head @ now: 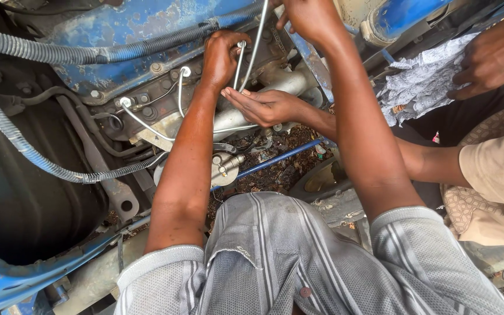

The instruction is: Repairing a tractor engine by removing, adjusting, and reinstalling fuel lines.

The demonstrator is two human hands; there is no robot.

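My left hand [221,57] is closed around the top fitting of a thin metal pipe [238,69] on a dirty engine [164,111]. At the frame's top edge, my right hand [309,17] grips a second thin metal pipe [256,45] that runs down beside the first. A co-worker's hand [263,106] reaches in from the right, palm up, just below both pipe ends. Two more curved thin pipes [141,119] rise from the engine to the left.
Grey corrugated hoses [36,156] cross the blue, rusty bodywork [123,26] at the left. A blue rod [275,160] lies over dirt below the engine. At the upper right the co-worker's other hand [494,55] rests on a crumpled white cloth [421,81].
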